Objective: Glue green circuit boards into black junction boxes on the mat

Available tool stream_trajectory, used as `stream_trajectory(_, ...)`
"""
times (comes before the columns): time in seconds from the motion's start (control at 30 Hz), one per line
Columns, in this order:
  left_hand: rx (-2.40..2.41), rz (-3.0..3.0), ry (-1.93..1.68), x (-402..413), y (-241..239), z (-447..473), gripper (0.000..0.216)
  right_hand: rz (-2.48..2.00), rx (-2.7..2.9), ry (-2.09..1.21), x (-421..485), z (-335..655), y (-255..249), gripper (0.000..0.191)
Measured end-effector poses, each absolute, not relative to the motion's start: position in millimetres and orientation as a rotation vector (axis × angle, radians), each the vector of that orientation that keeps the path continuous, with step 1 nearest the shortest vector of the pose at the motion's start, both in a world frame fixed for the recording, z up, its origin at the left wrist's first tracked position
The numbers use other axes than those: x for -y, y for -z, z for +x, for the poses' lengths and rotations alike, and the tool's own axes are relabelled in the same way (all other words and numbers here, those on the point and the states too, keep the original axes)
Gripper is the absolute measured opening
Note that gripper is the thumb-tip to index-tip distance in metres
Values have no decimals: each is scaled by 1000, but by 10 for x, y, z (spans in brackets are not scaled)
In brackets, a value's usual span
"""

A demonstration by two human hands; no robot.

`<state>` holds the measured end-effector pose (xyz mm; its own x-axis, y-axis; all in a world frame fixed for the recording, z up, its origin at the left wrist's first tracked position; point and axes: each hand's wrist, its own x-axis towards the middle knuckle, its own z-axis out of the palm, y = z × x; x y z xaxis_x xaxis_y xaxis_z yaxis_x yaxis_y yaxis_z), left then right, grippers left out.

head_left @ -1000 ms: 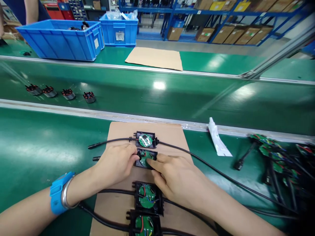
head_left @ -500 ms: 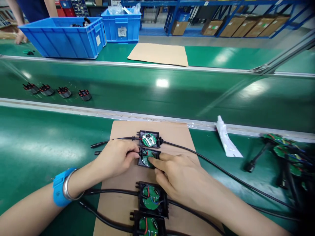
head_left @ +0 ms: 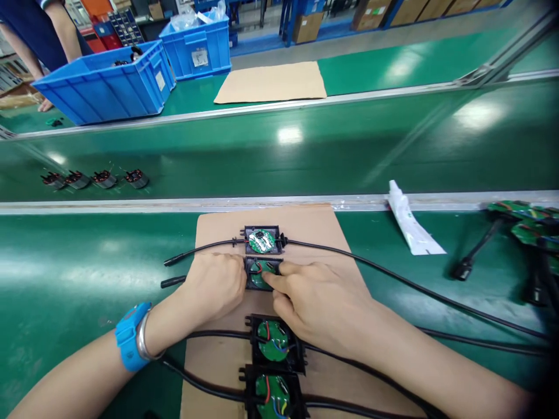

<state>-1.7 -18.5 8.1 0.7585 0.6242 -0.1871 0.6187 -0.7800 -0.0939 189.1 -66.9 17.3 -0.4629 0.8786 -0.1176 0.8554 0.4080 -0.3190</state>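
My left hand (head_left: 218,286) is closed at the left end of the second black plastic housing (head_left: 248,284), wrapped round its cable. The cable's black plug end (head_left: 173,281) sticks out beyond the wrist side. My right hand (head_left: 317,294) lies at that housing's right side, its index fingertip on the green circuit board (head_left: 257,274) inside. The thumb and other fingers are bent against the housing's right edge, where the contact is partly hidden. Just above sits another housing with a white-smeared circuit board (head_left: 262,240). Two more housings (head_left: 277,343) with green boards lie below.
A cardboard sheet (head_left: 218,224) lies under the housings. To the right are a white tube (head_left: 410,224) and a heap of wired boards (head_left: 524,221). Several motor stators (head_left: 105,178) stand beyond the metal rail. Blue bins (head_left: 109,87) and a person's hand (head_left: 45,105) are farther back.
The view has tilted and shifted slightly. My left hand has rolled over, its fingers now tucked under at the housing's left end. My right index finger stays on the board.
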Motion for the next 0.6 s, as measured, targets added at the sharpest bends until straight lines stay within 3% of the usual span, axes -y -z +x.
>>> stream_trajectory(0.23, 1090, -2891, -296, 160, -182, 0, 24, -1635, 2614, -506, 658, 1846, -221, 32)
stream_trajectory(0.37, 1285, -2866, 71, 241, -176, -50, 24, -1591, 2548, -603, 654, 1889, -259, 25)
stream_trajectory(0.47, 1042, -3132, 355, 316, -124, -75, 24, -1508, 2513, -787, 671, 1973, -298, 25)
stream_trajectory(0.6, 764, -3254, 384, 336, -21, -89, 22, -1612, 2399, -887, 734, 2067, -322, 27)
